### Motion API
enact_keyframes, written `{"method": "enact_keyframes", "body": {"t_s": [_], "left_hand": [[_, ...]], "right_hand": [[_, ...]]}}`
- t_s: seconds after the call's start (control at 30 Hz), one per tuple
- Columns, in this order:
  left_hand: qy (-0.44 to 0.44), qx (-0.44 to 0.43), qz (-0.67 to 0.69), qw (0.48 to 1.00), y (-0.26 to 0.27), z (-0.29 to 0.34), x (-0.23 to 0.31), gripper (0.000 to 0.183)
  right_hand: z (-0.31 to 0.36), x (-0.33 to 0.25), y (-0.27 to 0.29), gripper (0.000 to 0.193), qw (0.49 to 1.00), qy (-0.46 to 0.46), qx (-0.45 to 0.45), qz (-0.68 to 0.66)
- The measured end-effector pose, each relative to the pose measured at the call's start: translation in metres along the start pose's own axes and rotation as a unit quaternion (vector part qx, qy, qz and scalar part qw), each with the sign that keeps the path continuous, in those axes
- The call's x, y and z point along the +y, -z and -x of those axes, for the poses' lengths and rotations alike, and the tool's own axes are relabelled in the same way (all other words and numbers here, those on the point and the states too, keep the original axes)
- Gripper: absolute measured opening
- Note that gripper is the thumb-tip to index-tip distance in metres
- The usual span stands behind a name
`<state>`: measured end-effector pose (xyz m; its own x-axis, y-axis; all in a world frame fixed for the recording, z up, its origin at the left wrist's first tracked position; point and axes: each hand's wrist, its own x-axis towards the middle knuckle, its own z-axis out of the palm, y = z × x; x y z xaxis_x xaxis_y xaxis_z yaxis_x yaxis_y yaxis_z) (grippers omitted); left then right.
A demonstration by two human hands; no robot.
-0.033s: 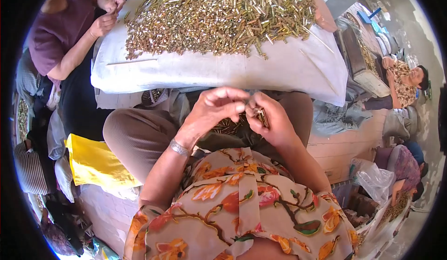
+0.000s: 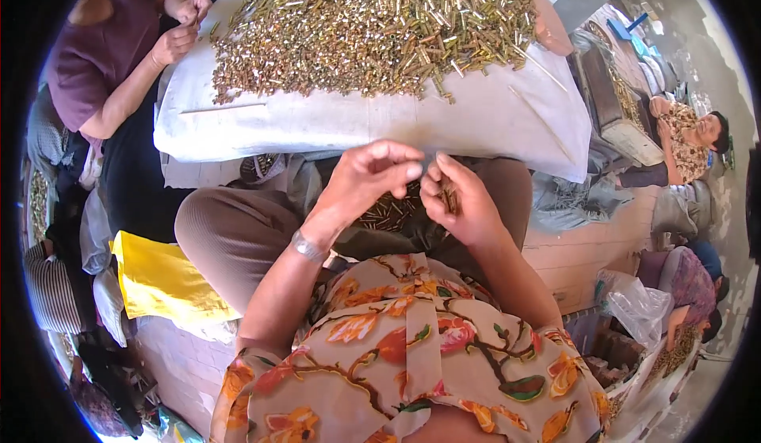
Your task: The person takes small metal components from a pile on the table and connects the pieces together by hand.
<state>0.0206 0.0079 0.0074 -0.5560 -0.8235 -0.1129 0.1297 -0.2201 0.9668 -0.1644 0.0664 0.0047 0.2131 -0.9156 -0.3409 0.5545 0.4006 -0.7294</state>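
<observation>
My left hand (image 2: 361, 185) hovers over my lap, thumb and index finger curled toward each other in a pinch. Whatever lies between those fingertips is too small and blurred to make out. Beside it, my right hand (image 2: 469, 205) is closed around several small brass-coloured metal pieces (image 2: 449, 195), partly hidden by the fingers. The two hands' fingertips face each other, a small gap apart. Beneath them, more narrow brass-coloured pieces (image 2: 387, 214) lie in a dark hollow between my legs. A big heap of similar shiny pieces (image 2: 372, 30) covers the table ahead.
White cloth (image 2: 317, 130) drapes the table, with thin sticks (image 2: 223, 108) lying on it. A co-worker (image 2: 103, 62) in a maroon top sits at the left, hands together. Yellow cloth (image 2: 162, 276) lies by my left knee. Other people (image 2: 690, 138) sit at the right among bags.
My fingertips have drawn slightly apart. The left hand has risen a little, and the pieces in my right hand are now more covered by its fingers.
</observation>
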Motion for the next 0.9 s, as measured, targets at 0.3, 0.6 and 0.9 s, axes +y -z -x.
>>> {"method": "enact_keyframes", "body": {"t_s": [0.3,0.6,0.9], "left_hand": [[-0.126,0.222,-0.579,0.775,-0.018,-0.124,-0.022,0.020],[-0.205,0.229,-0.500,0.810,0.000,-0.115,-0.036,0.024],[-0.029,0.135,0.154,0.978,0.010,-0.008,-0.022,0.017]], "right_hand": [[-0.117,-0.070,0.063,0.024,0.875,0.167,0.220,0.398],[-0.152,-0.075,0.057,0.022,0.622,0.185,0.170,0.742],[-0.045,-0.043,-0.010,0.018,0.955,0.075,0.026,0.285]]}}
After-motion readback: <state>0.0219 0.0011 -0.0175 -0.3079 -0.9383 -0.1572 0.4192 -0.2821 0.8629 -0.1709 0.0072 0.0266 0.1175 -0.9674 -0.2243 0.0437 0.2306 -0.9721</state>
